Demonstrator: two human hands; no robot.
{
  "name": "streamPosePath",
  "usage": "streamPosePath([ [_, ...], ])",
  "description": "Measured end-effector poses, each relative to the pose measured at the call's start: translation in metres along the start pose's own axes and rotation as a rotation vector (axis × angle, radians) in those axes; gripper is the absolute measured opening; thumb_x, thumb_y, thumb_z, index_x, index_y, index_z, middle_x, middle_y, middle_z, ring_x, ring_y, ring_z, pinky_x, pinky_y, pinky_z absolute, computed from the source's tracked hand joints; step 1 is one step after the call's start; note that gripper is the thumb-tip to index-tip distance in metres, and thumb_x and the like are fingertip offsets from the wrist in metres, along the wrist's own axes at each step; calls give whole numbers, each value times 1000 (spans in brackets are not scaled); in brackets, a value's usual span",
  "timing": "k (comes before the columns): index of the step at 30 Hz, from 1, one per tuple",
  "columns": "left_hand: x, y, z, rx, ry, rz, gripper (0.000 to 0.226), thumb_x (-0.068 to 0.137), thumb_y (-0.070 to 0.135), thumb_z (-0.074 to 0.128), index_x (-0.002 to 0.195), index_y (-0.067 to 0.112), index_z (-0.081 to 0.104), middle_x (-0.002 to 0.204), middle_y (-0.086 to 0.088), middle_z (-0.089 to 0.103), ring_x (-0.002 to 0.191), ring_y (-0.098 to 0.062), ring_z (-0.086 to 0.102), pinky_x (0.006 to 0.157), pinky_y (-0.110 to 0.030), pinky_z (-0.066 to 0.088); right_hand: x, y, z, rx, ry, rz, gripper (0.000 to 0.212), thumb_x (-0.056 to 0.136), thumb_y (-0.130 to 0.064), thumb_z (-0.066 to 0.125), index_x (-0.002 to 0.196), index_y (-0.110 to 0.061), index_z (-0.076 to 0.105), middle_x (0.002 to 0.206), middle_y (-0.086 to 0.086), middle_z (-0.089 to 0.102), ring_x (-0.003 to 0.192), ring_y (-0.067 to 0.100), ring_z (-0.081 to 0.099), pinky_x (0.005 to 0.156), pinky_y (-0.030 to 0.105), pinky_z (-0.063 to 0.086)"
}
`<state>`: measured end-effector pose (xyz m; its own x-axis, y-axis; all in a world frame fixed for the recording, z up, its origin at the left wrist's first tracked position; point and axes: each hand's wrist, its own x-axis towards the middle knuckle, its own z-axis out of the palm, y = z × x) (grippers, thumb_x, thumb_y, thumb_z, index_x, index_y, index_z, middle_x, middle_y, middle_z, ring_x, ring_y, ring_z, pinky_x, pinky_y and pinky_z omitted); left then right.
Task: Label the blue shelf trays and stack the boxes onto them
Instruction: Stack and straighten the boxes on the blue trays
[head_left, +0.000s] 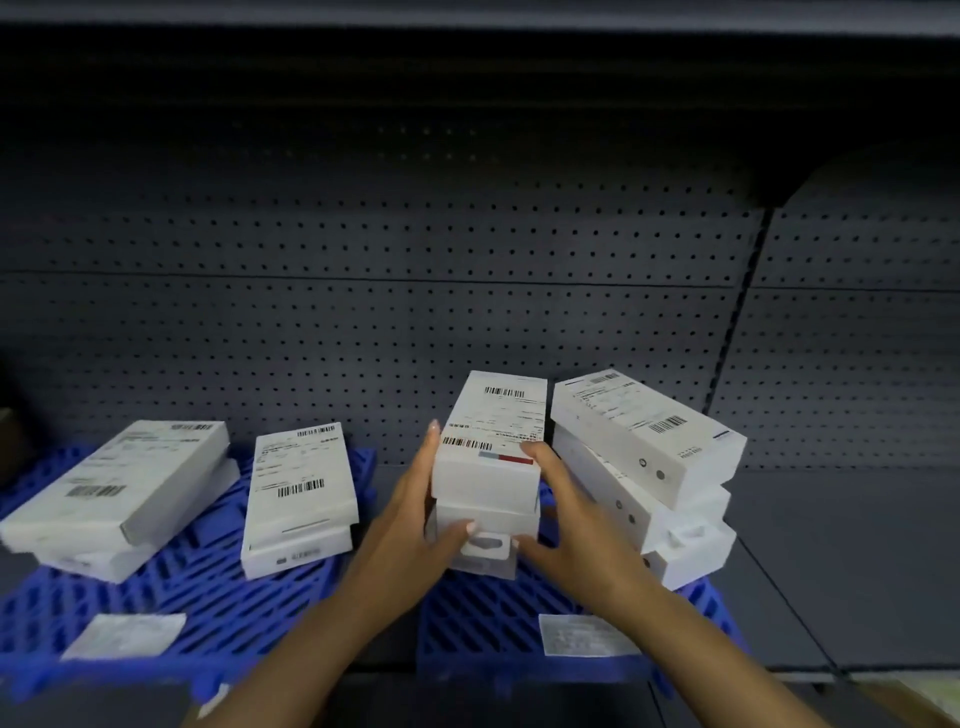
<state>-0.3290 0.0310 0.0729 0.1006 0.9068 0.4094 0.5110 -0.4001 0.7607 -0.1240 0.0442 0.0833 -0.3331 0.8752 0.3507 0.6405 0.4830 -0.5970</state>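
Two bare forearms, no sleeves in view. No watch, ring or glove on left hand (415, 512) or right hand (571, 525). Pale, longish nails on the fingers (432, 431).

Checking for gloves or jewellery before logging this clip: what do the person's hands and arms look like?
Both the left hand and right hand are bare: no gloves, rings, watch or bracelets visible. The forearms are uncovered, no sleeves in view. The fingernails look pale.

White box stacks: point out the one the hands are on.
The third stack from the left, gripped between left hand and right hand; the other stacks stand untouched.
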Motion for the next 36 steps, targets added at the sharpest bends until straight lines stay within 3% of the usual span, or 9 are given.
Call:
streamPosePath([
  [3, -2, 0, 3, -39, 18, -2, 89, 83, 43, 68, 138, 63, 1, 146, 31, 29, 129, 3, 40, 101, -33, 45, 0, -3, 1, 24, 5, -20, 98, 81, -21, 72, 143, -48, 0, 147, -11, 38, 126, 11, 46, 98, 25, 42],
  [6, -8, -3, 3, -34, 54, -11, 90, 84, 36, 69, 139, 61, 2, 148, 26, 30, 131, 1, 38, 104, -38, 44, 2, -6, 4, 52, -40, -44, 101, 79, -17, 74, 142, -49, 1, 145, -6, 41, 122, 12, 50, 96, 28, 47],
  [12, -12, -4, 0, 1, 67, -25, 97, 87, 29, 66, 134, 66, -10, 139, 35, 31, 127, 6, 40, 101, -27, 42, 6, -5, 1, 64, -79, -29, 107, 78, -12, 74, 138, -58, -3, 135, -3, 50, 106, 11, 59, 84, 28, 53],
  [16, -9, -2, 3, 58, 64, -18, 87, 89, 25, 65, 138, 61, 2, 138, 25, 40, 122, 4, 44, 97, -28, 47, 9, 1, -5, 124, -95, 17, 112, 78, -11, 74, 136, -62, -7, 132, -7, 53, 104, 5, 58, 74, 20, 54],
  [20, -4, -4, 3, 65, 73, -23, 84, 87, 24, 67, 139, 56, 9, 137, 18, 45, 119, 0, 50, 92, -29, 51, 13, 2, -4, 117, -90, 23, 110, 77, -10, 74, 136, -62, -3, 123, -3, 57, 99, 8, 61, 78, 36, 57],
  [24, 2, 0, 6, 102, 66, -6, 85, 89, 25, 64, 139, 56, 2, 135, 29, 38, 111, 4, 51, 86, -26, 53, 21, 4, -7, 91, -71, 21, 106, 77, -10, 73, 137, -60, 1, 128, -5, 52, 103, 10, 59, 81, 34, 54],
  [27, 7, 3, 9, 98, 70, -10, 86, 90, 23, 63, 137, 58, 0, 134, 32, 33, 108, 6, 48, 86, -24, 51, 30, 3, -8, 90, -49, 11, 103, 76, -7, 72, 139, -53, 4, 141, -4, 42, 117, 15, 52, 89, 31, 49],
  [30, 14, 5, 9, 148, 68, -32, 87, 91, 26, 62, 135, 59, -5, 132, 26, 37, 107, 2, 51, 85, -27, 52, 39, 0, -4, 51, -42, 24, 101, 76, -3, 67, 142, -46, 3, 141, 0, 43, 111, 18, 55, 85, 32, 51],
  [36, 28, 2, 4, 230, 37, -85, 86, 90, 30, 62, 139, 45, -7, 124, 0, 58, 93, -15, 63, 77, -36, 54, 51, 1, 1, -31, -74, 29, 103, 75, -4, 60, 134, -57, -7, 120, 10, 56, 89, 23, 61, 76, 44, 54],
])
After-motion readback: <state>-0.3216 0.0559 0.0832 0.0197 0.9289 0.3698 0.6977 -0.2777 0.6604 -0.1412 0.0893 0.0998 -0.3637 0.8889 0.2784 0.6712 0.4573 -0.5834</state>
